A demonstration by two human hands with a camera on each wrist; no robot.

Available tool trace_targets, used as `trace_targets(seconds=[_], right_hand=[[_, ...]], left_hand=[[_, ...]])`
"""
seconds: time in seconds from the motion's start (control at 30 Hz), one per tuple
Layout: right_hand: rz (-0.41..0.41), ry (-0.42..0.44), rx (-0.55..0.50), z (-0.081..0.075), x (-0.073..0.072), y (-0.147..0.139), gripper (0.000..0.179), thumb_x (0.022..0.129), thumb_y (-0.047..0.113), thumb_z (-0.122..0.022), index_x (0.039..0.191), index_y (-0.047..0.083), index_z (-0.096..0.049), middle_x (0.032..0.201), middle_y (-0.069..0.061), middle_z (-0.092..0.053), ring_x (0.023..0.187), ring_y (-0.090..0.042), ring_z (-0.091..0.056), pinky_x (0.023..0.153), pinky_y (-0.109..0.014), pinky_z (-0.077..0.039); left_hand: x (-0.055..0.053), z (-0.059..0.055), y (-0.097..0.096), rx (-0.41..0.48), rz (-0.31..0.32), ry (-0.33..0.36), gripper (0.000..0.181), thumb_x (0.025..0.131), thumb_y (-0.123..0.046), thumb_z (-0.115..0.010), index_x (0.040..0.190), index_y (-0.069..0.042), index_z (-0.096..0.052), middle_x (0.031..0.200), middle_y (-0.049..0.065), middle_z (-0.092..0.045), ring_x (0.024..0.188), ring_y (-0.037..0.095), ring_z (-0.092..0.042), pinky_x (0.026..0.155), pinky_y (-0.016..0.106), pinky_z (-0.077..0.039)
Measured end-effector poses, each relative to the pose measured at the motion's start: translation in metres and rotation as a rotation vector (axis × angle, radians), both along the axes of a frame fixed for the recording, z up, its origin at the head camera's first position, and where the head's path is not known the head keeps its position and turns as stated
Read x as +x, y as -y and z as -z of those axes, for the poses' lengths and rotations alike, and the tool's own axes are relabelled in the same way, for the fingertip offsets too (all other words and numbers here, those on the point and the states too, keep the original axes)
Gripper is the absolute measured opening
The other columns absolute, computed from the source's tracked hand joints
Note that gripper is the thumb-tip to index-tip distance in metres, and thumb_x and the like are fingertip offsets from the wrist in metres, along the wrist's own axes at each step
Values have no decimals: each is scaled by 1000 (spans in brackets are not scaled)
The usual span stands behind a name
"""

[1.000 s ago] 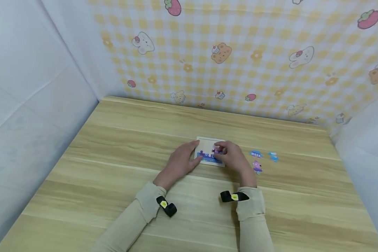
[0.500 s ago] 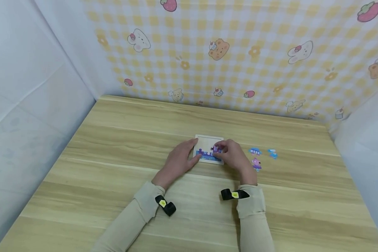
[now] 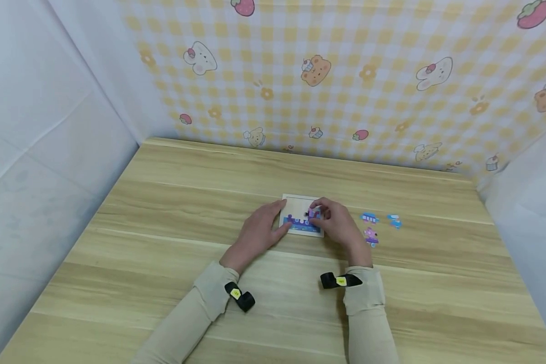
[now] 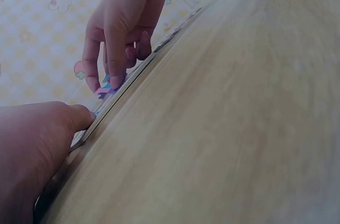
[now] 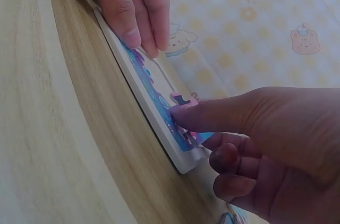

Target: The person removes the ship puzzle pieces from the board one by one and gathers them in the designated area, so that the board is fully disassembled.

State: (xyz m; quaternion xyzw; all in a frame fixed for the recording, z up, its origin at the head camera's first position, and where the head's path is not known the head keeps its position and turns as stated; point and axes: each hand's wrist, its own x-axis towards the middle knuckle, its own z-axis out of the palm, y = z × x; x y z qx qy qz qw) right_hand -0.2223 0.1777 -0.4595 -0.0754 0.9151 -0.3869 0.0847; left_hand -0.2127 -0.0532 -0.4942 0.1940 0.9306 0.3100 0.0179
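Observation:
A small jigsaw tray with a pale rim lies on the table, blue and purple pieces filling its near side. My left hand rests at the tray's left side, thumb on the near corner and fingers along the far part of that edge. Between thumb and fingertips, my right hand pinches a pink and purple puzzle piece over the tray's right side. That puzzle piece is tilted at the fitted row in the left wrist view, partly hidden by the fingers.
Right of the tray lie loose puzzle pieces: a blue one with windows, a pink and purple one and blue and white shapes. Behind the wooden table hangs a yellow checked cloth; white sheets flank it.
The right hand's index finger and the pinched piece have shifted slightly, the fingers lifting a little at the tray's right side. My left hand stays on the tray's left edge.

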Motion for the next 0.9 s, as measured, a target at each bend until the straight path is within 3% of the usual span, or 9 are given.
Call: trace_targets(seconds=[0.3, 0.53, 0.77, 0.9], right_hand=[[-37, -42, -38, 2, 0, -8, 25, 101, 6, -67, 125, 10, -73, 99, -11, -66, 83, -25, -55, 73, -34, -48], [44, -78, -145, -4, 5, -25, 31, 103, 14, -65, 134, 8, -68, 104, -14, -73, 78, -23, -60, 60, -25, -47], [128, -162, -152, -16, 30, -83, 34, 104, 17, -64, 133, -2, -66, 103, -21, -76, 69, -20, -62, 54, -23, -47], [212, -133, -89, -18, 52, -122, 36, 104, 25, -66, 128, -2, -67, 102, -16, -78, 67, -9, -58, 53, -23, -45]], left_hand=[[1, 1, -1, 10, -10, 7, 69, 102, -43, -64, 158, -9, -43, 158, 11, -48, 145, 32, -45, 121, 48, -35], [3, 1, -2, 36, -15, 26, 69, 102, -43, -65, 158, -9, -43, 159, 11, -47, 146, 32, -43, 122, 47, -34], [3, 0, -1, 45, -19, 22, 69, 102, -42, -65, 158, -9, -42, 159, 12, -46, 147, 33, -42, 122, 47, -33], [5, -1, 1, 44, -13, 22, 70, 102, -42, -65, 158, -9, -42, 159, 13, -46, 147, 33, -42, 122, 47, -33]])
